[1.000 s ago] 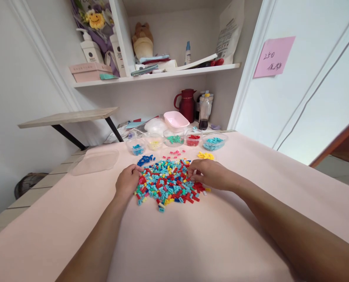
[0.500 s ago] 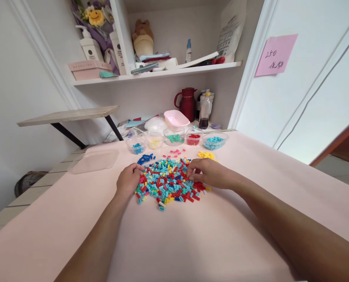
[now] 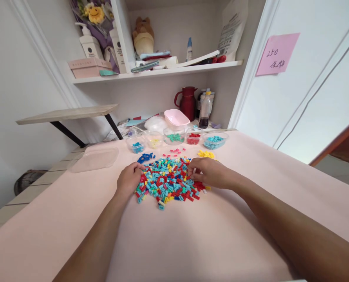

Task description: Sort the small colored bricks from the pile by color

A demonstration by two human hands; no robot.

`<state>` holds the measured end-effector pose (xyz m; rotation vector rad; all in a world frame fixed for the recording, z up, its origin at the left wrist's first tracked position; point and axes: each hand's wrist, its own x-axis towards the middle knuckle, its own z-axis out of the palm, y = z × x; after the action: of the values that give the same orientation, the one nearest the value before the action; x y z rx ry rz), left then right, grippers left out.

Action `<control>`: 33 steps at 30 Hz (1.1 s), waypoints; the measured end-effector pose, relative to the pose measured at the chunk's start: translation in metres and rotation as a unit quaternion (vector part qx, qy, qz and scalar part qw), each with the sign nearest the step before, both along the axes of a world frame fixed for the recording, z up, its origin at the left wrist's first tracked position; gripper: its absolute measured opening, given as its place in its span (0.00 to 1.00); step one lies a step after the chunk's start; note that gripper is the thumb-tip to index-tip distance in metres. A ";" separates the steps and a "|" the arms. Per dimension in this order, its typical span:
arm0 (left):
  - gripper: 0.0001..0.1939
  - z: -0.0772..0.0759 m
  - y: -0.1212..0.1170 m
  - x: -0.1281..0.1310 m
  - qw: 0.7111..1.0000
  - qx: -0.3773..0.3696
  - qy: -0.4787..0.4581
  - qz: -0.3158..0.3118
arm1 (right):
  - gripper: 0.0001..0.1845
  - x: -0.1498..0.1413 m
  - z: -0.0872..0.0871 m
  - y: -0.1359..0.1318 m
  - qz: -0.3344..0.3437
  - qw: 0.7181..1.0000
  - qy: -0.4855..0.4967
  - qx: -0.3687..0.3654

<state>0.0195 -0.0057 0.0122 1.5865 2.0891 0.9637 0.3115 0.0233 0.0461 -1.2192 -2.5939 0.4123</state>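
Note:
A mixed pile of small toy building bricks (image 3: 165, 182), in red, light blue, green, yellow and other colours, lies on the pink-covered table. At its left edge is my left hand (image 3: 128, 179), fingers curled in against the bricks; whatever they hold is hidden. My right hand (image 3: 212, 172) rests at the pile's right side, thumb and fingers bent together over red bricks, and I cannot make out what is between them. Behind the pile lie dark blue bricks (image 3: 145, 158), a few pink bricks (image 3: 177, 150) and yellow bricks (image 3: 206, 154) in separate groups.
Along the back stand clear tubs of blue (image 3: 137, 147), pale yellow (image 3: 154, 143), green (image 3: 175, 138), red (image 3: 193, 138) and light blue bricks (image 3: 214, 142). A clear lid or tray (image 3: 94, 159) lies left. Farther back are a pink basin (image 3: 176, 118), red jug (image 3: 187, 103) and bottle (image 3: 205, 110).
The view has shifted very slightly. Both hands stay at the same sides of the pile, with no clear change in their grip.

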 end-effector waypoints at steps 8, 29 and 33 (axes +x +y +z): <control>0.14 0.000 0.000 0.000 1.000 0.000 0.002 0.000 | 0.05 0.001 -0.001 0.000 -0.005 0.999 0.032 -0.026; 0.12 -0.009 -0.005 -0.004 0.981 0.083 -0.168 0.043 | 0.11 0.000 -0.004 0.000 0.027 0.951 0.248 -0.184; 0.11 -0.007 -0.009 -0.005 0.962 0.145 -0.222 0.059 | 0.16 0.000 -0.005 0.003 0.016 0.933 0.300 -0.201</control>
<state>0.0144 -0.0152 0.0048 1.2232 1.8021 1.5636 0.3114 0.0267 0.0407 -0.9531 -2.0504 1.1647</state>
